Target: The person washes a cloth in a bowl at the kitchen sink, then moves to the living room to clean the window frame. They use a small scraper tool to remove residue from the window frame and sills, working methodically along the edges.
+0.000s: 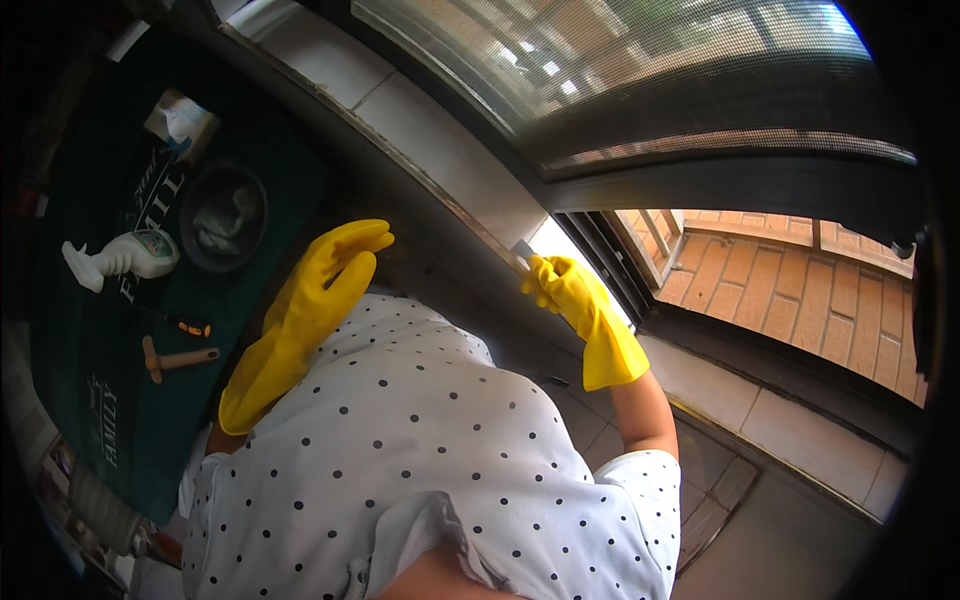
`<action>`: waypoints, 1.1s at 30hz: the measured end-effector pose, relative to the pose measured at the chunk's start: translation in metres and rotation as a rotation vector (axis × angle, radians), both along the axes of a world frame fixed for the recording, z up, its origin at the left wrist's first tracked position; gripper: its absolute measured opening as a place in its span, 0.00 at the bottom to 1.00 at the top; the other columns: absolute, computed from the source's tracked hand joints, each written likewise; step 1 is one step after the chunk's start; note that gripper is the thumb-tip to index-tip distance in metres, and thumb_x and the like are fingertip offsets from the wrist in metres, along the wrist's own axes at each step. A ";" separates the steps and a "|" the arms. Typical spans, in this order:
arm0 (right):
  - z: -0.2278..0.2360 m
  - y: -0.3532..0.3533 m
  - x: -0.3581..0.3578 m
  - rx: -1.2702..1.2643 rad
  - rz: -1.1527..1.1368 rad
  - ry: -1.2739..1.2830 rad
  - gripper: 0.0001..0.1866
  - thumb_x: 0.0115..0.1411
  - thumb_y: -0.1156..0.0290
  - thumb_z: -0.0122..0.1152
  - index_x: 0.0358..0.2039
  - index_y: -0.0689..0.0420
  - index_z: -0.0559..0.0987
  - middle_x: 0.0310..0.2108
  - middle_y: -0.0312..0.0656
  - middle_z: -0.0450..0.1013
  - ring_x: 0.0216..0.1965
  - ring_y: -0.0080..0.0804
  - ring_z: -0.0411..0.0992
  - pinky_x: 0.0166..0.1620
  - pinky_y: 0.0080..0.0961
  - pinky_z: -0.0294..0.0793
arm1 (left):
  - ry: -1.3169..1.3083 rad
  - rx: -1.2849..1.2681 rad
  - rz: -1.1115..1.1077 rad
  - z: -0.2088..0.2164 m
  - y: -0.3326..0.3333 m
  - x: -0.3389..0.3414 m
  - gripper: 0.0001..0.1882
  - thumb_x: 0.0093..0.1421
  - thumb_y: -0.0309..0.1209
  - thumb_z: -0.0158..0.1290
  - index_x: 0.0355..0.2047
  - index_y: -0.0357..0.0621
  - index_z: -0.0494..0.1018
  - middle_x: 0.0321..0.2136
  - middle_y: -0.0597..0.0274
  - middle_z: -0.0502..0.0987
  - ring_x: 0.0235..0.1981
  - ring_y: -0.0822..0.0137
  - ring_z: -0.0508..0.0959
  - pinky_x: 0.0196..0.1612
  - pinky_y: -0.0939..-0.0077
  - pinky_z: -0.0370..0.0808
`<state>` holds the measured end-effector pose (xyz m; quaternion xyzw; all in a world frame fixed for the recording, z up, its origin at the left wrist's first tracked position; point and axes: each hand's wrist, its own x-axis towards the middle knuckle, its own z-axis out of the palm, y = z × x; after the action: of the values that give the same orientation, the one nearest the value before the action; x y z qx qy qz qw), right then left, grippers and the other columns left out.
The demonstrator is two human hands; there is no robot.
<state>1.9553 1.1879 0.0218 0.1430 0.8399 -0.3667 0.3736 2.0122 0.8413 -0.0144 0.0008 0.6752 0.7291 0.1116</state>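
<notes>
Both my hands wear yellow rubber gloves. My left hand (325, 285) is raised in front of my body with its fingers stretched out and the thumb apart, holding nothing. At the tiled window sill (465, 180), my right hand (568, 292) is closed around a small flat grey piece (523, 251). Only the end of that piece sticks out past the fingers, so its kind is hidden. The right hand is beside the dark window track (612, 265), close to a brightly lit strip of the sill.
A mesh-screened window (690, 90) stands above an opening onto brown tiles (790, 290). To the left, a dark green table cover (70, 330) bears a dark basin (255, 250) with a wet cloth, a white spray bottle (140, 254), a tissue box (183, 122) and a wooden-handled tool (185, 359).
</notes>
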 end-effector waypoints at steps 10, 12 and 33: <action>0.002 -0.003 -0.003 -0.027 -0.038 -0.071 0.27 0.70 0.47 0.48 0.33 0.59 0.83 0.23 0.37 0.73 0.23 0.24 0.66 0.32 0.22 0.67 | -0.006 -0.005 0.008 -0.001 0.000 0.001 0.18 0.70 0.29 0.47 0.60 0.43 0.67 0.56 0.56 0.73 0.58 0.64 0.73 0.64 0.71 0.65; 0.003 -0.011 -0.005 -0.036 -0.022 0.015 0.27 0.70 0.48 0.48 0.33 0.59 0.83 0.22 0.36 0.73 0.23 0.24 0.66 0.31 0.22 0.67 | -0.004 -0.021 -0.014 -0.004 0.000 -0.001 0.18 0.70 0.29 0.47 0.60 0.43 0.67 0.56 0.56 0.73 0.58 0.64 0.73 0.64 0.71 0.65; -0.039 -0.141 -0.114 -0.484 -0.191 -0.172 0.24 0.68 0.49 0.54 0.40 0.61 0.81 0.25 0.32 0.73 0.19 0.14 0.63 0.23 0.08 0.63 | -0.082 0.084 0.095 -0.011 -0.023 -0.002 0.19 0.69 0.26 0.49 0.60 0.43 0.67 0.57 0.55 0.73 0.58 0.65 0.73 0.62 0.73 0.67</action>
<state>1.8409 1.0470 -0.0168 0.1586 0.6757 -0.5769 0.4307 2.0102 0.8186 -0.0256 -0.0564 0.6384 0.7606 0.1041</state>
